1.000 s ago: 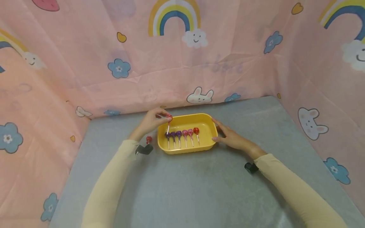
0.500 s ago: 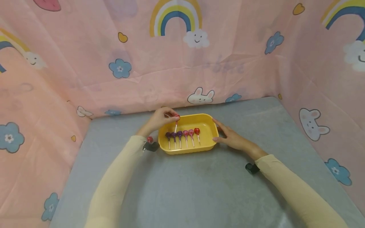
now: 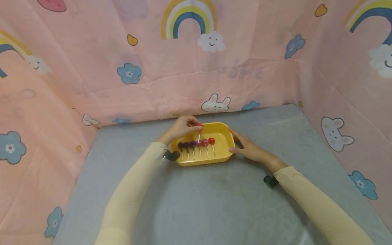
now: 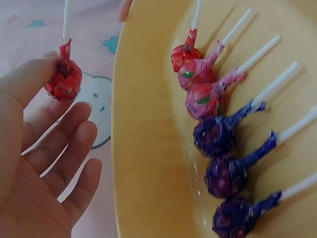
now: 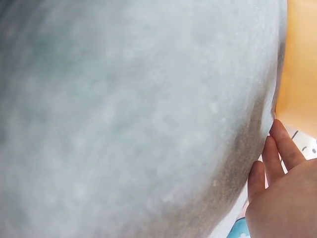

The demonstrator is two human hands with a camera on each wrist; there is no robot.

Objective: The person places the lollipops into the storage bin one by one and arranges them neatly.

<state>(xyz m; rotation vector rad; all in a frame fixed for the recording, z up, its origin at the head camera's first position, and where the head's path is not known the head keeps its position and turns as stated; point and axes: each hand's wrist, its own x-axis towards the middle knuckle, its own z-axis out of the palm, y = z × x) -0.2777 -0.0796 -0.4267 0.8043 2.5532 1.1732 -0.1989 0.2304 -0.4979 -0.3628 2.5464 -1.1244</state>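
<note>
My left hand (image 3: pixel 183 128) pinches a red-wrapped lollipop (image 4: pixel 64 82) by its head, between thumb and index finger, over the yellow tray (image 3: pixel 226 137). Its white stick points down toward the row below. In that row lie three purple lollipops (image 4: pixel 225 176), two pink lollipops (image 4: pixel 203 99) and a red lollipop (image 3: pixel 211 140) at the right end, all with heads toward the tray's far side. My right hand (image 3: pixel 250 148) rests against the tray's right end, fingers fairly straight, thumb at the rim. In the right wrist view its fingers (image 5: pixel 282 144) touch the tray's outer wall.
The tray stands on a grey-blue table (image 3: pixel 208 204). Pink printed cloth (image 3: pixel 190 75) hangs behind the table and along both sides. A dark strap mount (image 3: pixel 171 155) on my left wrist covers the tray's left end in the head view.
My left hand has carried the red lollipop rightward over the tray, from above the purple ones to above the pink ones. Another red lollipop on the table is now hidden. The right hand stays put.
</note>
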